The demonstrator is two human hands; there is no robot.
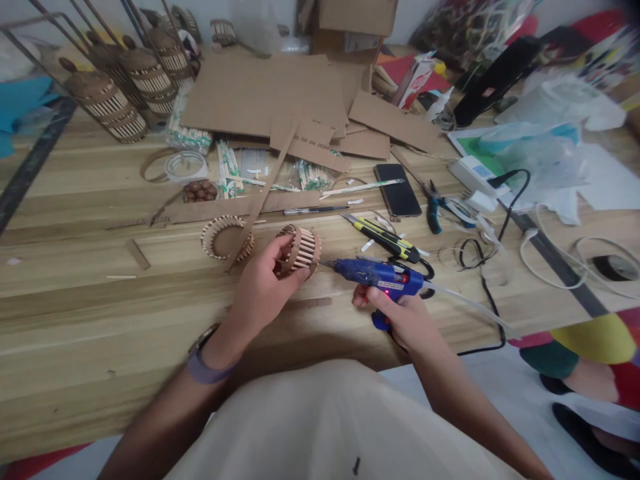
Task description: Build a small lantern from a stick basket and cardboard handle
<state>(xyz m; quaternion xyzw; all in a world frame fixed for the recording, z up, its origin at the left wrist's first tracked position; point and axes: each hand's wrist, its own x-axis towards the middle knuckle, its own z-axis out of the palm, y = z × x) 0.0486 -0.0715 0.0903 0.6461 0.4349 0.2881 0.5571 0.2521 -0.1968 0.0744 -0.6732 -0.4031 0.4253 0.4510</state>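
The left hand (267, 283) grips a slatted ring (305, 250) between thumb and fingers, just above the table (165, 360). The right hand (400, 317) is wrapped around the handle of a blue glue gun (365, 270), its nozzle at the ring's right edge; whether they touch, I cannot tell. Left of the ring lies a second ring (209, 245), a card strip (270, 190) slanting across it. Beyond the gun lie a cutter (383, 239), a phone (399, 190) and pliers (434, 210); farther back, cardboard sheets (260, 93).
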